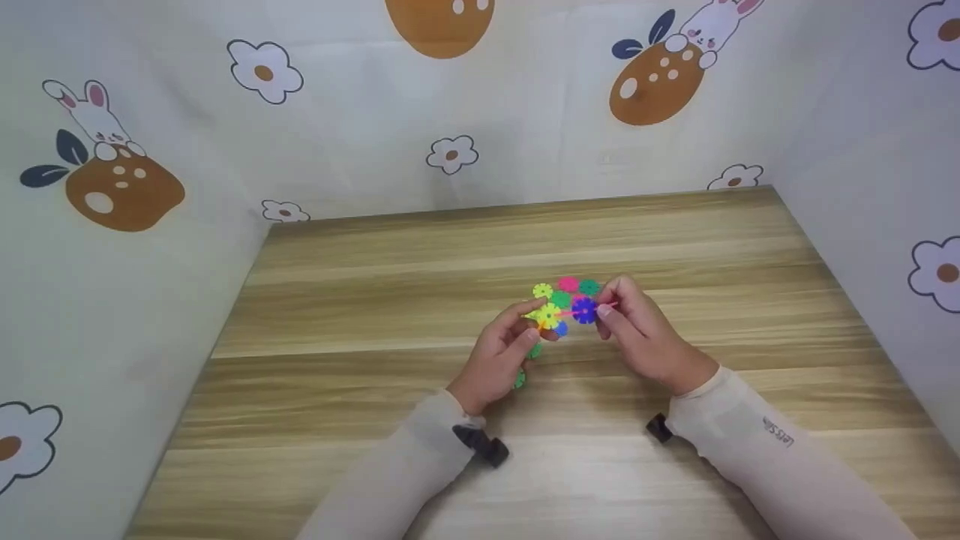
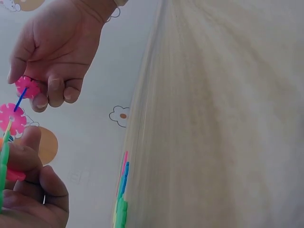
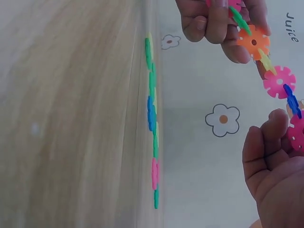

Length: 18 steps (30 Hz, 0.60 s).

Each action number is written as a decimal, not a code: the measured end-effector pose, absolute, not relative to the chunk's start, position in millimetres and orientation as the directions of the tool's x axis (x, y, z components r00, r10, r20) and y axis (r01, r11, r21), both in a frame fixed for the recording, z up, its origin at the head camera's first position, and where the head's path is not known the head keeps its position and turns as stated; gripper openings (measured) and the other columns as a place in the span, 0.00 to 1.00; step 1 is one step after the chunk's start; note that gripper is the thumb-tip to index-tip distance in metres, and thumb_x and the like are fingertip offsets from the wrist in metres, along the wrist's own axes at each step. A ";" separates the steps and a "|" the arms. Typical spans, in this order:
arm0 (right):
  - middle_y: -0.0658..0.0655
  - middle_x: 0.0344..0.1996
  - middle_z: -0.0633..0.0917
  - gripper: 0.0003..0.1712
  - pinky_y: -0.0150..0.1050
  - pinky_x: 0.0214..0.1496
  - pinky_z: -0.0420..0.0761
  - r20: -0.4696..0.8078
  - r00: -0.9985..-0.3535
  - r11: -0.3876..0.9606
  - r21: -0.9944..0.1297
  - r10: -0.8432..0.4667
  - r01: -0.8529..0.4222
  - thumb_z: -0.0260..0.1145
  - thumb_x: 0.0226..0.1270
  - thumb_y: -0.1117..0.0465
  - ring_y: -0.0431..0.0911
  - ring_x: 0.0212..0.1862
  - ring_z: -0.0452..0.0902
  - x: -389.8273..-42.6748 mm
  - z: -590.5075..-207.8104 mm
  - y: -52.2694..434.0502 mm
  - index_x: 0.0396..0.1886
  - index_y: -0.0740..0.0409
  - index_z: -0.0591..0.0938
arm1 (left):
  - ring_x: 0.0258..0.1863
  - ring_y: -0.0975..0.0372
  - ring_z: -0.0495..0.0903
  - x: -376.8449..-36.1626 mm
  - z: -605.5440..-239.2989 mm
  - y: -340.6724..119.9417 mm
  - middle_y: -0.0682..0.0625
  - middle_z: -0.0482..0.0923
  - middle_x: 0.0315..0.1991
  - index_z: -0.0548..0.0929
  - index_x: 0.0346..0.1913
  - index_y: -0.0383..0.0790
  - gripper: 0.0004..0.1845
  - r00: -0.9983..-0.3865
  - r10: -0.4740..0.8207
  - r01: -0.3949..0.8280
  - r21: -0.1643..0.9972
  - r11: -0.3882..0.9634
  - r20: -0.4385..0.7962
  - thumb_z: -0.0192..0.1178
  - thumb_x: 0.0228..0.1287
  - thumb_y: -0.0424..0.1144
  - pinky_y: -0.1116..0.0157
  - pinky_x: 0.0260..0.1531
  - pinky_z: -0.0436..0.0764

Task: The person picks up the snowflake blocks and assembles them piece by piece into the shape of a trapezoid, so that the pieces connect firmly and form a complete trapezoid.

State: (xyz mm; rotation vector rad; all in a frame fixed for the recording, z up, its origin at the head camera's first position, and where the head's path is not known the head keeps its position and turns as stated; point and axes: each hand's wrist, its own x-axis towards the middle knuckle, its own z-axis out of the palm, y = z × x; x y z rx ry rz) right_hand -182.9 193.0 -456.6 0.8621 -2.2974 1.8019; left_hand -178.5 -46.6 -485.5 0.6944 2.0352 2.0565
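A chain of slotted plastic snowflake discs is stretched between both hands above the table. My left hand (image 1: 495, 356) grips its left part, around a pink, a green and an orange disc (image 3: 244, 42). Beyond these fingers come a yellow disc (image 3: 267, 61), a pink disc (image 3: 271, 86) and a blue disc (image 1: 583, 310), joined edge to edge. At the right end, my right hand (image 1: 649, 337) pinches another pink disc (image 2: 23, 88) between thumb and fingers. Fingers partly cover both end pieces.
Several more discs lie flat on the wooden table (image 1: 360, 300) behind and beneath the hands, among them a green disc (image 1: 589, 286), a pink disc (image 1: 568, 283), a yellow disc (image 1: 542, 289) and a blue disc (image 1: 562, 330). Patterned walls (image 1: 510, 97) stand around the table.
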 end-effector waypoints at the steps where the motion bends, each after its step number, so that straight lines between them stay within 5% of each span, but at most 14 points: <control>1: 0.59 0.28 0.74 0.06 0.39 0.31 0.75 0.411 -0.831 0.162 -0.853 -0.376 -0.496 0.48 0.74 0.71 0.51 0.29 0.72 -182.2 -456.0 192.5 0.47 0.65 0.67 | 0.35 0.41 0.74 -178.2 -485.0 -46.5 0.47 0.83 0.43 0.70 0.67 0.55 0.22 -0.878 0.434 0.198 0.979 -0.057 0.203 0.48 0.75 0.35 0.61 0.23 0.75; 7: 0.57 0.37 0.77 0.28 0.34 0.31 0.76 0.373 -0.840 0.276 -0.824 -0.395 -0.496 0.63 0.66 0.70 0.47 0.30 0.72 -171.4 -439.3 184.6 0.63 0.57 0.67 | 0.30 0.56 0.75 -172.7 -474.2 -46.2 0.42 0.82 0.44 0.70 0.67 0.54 0.23 -0.875 0.444 0.179 0.981 -0.067 0.190 0.46 0.75 0.31 0.60 0.23 0.73; 18: 0.59 0.45 0.80 0.19 0.33 0.42 0.80 0.407 -0.833 0.296 -0.799 -0.374 -0.523 0.65 0.63 0.71 0.47 0.42 0.78 -162.1 -425.9 175.2 0.53 0.67 0.72 | 0.29 0.62 0.74 -163.2 -455.3 -47.3 0.36 0.81 0.45 0.69 0.68 0.45 0.22 -0.852 0.470 0.212 0.973 -0.092 0.230 0.46 0.75 0.30 0.64 0.24 0.74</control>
